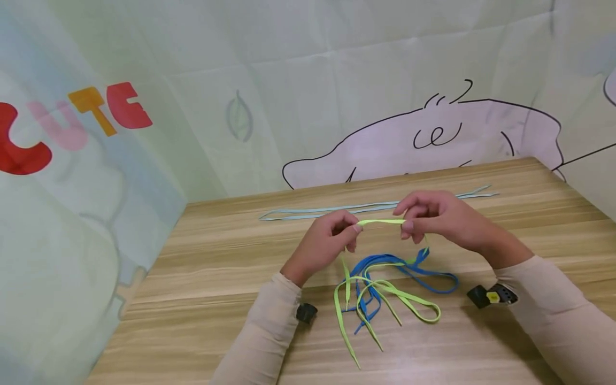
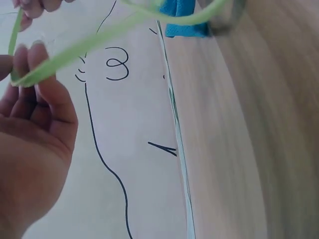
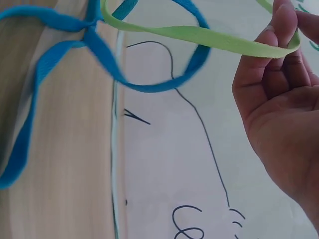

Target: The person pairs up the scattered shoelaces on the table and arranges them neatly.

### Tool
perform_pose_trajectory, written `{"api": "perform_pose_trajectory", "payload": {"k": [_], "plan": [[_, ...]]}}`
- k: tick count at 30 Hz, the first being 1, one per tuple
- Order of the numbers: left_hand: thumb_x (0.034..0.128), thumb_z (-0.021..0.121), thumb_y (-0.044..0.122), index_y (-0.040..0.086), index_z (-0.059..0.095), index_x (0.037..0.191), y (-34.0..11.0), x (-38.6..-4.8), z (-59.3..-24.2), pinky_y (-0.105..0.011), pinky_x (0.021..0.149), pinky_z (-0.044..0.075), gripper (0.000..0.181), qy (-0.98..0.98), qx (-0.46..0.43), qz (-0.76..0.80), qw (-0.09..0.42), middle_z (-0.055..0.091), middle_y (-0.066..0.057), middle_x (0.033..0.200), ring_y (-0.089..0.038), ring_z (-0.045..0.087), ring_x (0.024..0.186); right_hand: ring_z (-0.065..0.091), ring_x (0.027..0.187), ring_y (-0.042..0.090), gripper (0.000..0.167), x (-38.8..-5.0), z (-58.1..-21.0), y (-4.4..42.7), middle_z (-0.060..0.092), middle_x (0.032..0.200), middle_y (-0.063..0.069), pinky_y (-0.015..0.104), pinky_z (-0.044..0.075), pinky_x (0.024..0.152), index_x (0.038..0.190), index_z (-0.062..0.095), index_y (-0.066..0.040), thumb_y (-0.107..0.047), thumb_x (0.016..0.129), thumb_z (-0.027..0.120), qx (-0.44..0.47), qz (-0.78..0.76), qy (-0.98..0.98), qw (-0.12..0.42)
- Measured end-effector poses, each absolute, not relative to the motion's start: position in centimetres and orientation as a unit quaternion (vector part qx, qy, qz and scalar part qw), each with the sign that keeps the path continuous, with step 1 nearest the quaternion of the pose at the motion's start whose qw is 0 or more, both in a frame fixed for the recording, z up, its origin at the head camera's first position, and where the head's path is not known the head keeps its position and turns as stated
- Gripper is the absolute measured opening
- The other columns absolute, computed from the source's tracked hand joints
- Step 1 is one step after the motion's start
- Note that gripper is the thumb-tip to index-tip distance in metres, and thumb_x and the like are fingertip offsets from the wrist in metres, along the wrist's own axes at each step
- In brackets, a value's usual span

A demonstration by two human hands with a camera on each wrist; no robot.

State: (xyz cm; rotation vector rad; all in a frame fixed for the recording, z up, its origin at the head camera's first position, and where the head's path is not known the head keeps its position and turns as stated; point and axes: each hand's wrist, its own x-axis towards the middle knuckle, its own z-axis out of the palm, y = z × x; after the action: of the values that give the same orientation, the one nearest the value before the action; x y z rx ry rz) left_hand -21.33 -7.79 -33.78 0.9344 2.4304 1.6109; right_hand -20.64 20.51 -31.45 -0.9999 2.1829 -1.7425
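Both hands pinch one yellow-green shoelace and hold a short stretch of it level above the table. My left hand has it between thumb and fingertips; my right hand grips it the same way a little to the right. From each hand the lace hangs down to a loose tangle, where yellow-green loops and ends lie over a blue shoelace. In the right wrist view the blue lace forms a loop and a crossing near the yellow-green lace. How the two laces are joined is partly hidden.
A pale blue shoelace lies stretched out in a long narrow loop along the back of the wooden table, partly behind the right hand. Behind the table hangs a printed cloth with letters and line drawings.
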Motion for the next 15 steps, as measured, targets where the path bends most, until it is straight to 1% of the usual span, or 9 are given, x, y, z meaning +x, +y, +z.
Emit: {"api": "perform_pose_trajectory", "payload": {"k": [2,5,7,9,11,12,15], "plan": [[0.1037,0.057,0.024,0.013,0.065,0.099,-8.0,-21.5,-33.8,-0.04,0.065,0.051,0.015,0.795,0.297,0.527,0.03,0.061,-0.006,0.074,-0.023,0.06,0.07,0.067,0.072,0.027,0.02,-20.5,-31.2,20.6,0.072,0.089,0.016,0.037,0.058,0.068,0.117,0.056,0.008,0.002,0.098,0.059,-0.35,-0.595,0.718,0.087],[0.1037,0.058,0.029,0.014,0.065,0.1,-8.4,-21.8,-33.8,-0.038,0.064,0.05,0.017,0.8,0.286,0.527,0.021,0.061,-0.006,0.074,-0.025,0.059,0.07,0.068,0.073,0.027,0.02,-20.3,-30.9,20.6,0.071,0.088,0.017,0.038,0.058,0.068,0.118,0.057,0.007,0.004,0.098,0.058,-0.363,-0.603,0.705,0.089],[0.1033,0.058,0.03,0.013,0.065,0.1,-8.7,-22.0,-33.8,-0.041,0.065,0.05,0.018,0.8,0.279,0.532,0.018,0.061,-0.006,0.074,-0.027,0.059,0.071,0.068,0.073,0.028,0.021,-20.2,-30.6,20.5,0.071,0.087,0.018,0.038,0.058,0.068,0.119,0.057,0.007,0.005,0.098,0.057,-0.367,-0.605,0.701,0.09],[0.1029,0.059,0.03,0.013,0.066,0.1,-9.1,-22.2,-33.7,-0.047,0.066,0.051,0.019,0.798,0.272,0.538,0.014,0.061,-0.007,0.074,-0.028,0.059,0.071,0.068,0.073,0.028,0.021,-20.0,-30.4,20.5,0.07,0.086,0.019,0.038,0.058,0.068,0.12,0.057,0.006,0.005,0.098,0.057,-0.369,-0.605,0.7,0.091],[0.1027,0.06,0.029,0.011,0.066,0.099,-9.4,-22.4,-33.6,-0.049,0.067,0.051,0.019,0.797,0.264,0.543,0.009,0.061,-0.008,0.073,-0.028,0.06,0.071,0.068,0.073,0.028,0.021,-19.8,-30.2,20.4,0.07,0.086,0.019,0.038,0.058,0.068,0.12,0.057,0.007,0.004,0.099,0.057,-0.368,-0.607,0.698,0.093],[0.1026,0.06,0.029,0.011,0.066,0.099,-9.6,-22.5,-33.5,-0.049,0.067,0.051,0.019,0.797,0.259,0.546,0.007,0.061,-0.009,0.073,-0.027,0.06,0.071,0.068,0.073,0.028,0.021,-19.8,-30.1,20.4,0.07,0.086,0.018,0.038,0.058,0.068,0.12,0.057,0.006,0.004,0.099,0.056,-0.368,-0.608,0.698,0.093],[0.1022,0.06,0.027,0.009,0.067,0.1,-10.1,-22.8,-33.2,-0.04,0.067,0.052,0.02,0.797,0.245,0.553,-0.001,0.06,-0.01,0.073,-0.026,0.061,0.07,0.068,0.074,0.027,0.019,-19.5,-29.9,20.2,0.07,0.086,0.018,0.038,0.058,0.069,0.119,0.057,0.006,0.004,0.1,0.055,-0.368,-0.613,0.693,0.092]]}}
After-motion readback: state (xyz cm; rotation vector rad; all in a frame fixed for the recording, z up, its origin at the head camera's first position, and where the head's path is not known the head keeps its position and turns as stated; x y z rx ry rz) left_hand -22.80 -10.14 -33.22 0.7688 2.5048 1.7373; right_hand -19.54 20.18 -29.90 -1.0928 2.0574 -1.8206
